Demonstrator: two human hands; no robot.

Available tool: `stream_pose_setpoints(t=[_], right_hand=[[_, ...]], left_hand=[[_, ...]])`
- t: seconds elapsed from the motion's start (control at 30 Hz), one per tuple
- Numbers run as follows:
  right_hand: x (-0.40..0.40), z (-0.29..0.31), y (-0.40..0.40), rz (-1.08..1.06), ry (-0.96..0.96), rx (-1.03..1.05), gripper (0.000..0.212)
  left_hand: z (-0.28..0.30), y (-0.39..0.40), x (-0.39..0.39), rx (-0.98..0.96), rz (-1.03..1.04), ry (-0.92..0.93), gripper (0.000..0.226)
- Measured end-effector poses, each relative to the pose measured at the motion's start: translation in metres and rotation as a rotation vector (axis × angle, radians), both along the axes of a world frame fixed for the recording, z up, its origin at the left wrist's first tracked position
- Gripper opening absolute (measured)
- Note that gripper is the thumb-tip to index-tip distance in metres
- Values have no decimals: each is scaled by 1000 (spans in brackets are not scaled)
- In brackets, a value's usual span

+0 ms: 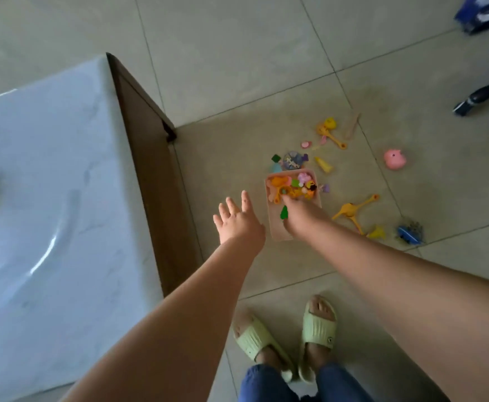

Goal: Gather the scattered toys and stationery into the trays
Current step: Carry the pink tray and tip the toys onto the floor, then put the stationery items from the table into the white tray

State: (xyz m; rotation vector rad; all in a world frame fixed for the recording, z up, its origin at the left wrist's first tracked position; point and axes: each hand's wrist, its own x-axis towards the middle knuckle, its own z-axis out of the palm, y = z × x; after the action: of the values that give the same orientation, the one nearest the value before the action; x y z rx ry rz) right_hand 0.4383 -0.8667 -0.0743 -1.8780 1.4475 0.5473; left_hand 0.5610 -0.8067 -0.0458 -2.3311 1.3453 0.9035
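Left of the pink tray (275, 230) on the floor, the left hand (237, 220) hovers with fingers spread, its grip wide and holding nothing. The right hand (301, 214) reaches over the tray's near half, toward the heap of small toys (294, 187) in its far end; its grip is hidden, cannot tell. Right of the tray lie a yellow long-handled toy (353, 211), a blue toy (409, 233) and a pink pig (395, 159).

Tray (275, 227): pale pink, heaped with orange, yellow and green toys.
Pig toy (394, 159): pink.
Slippers (318, 323): pale green, ribbed.
Floor tiles (237, 53): grey-beige.
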Motion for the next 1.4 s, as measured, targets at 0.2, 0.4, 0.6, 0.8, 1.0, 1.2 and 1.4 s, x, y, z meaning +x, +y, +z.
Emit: stream_pose_setpoints(t=[0.2, 0.4, 0.6, 0.8, 1.0, 1.2, 1.4], right_hand=[[73, 50, 7, 140, -18, -78, 59], [162, 84, 62, 245, -71, -164, 59], [282, 106, 150, 412, -49, -238, 74], [407, 122, 245, 454, -34, -234, 83], [517, 134, 317, 524, -57, -292, 84], [589, 130, 356, 556, -115, -290, 83], [655, 116, 371, 592, -178, -295, 79]], left_hand=[[42, 32, 62, -28, -17, -118, 83], [64, 108, 152, -39, 72, -180, 81], [95, 220, 277, -18, 198, -181, 80], [123, 336, 392, -3, 323, -179, 80], [127, 424, 483, -24, 415, -197, 80], [116, 459, 547, -24, 488, -180, 80], [103, 467, 604, -26, 509, -173, 79]])
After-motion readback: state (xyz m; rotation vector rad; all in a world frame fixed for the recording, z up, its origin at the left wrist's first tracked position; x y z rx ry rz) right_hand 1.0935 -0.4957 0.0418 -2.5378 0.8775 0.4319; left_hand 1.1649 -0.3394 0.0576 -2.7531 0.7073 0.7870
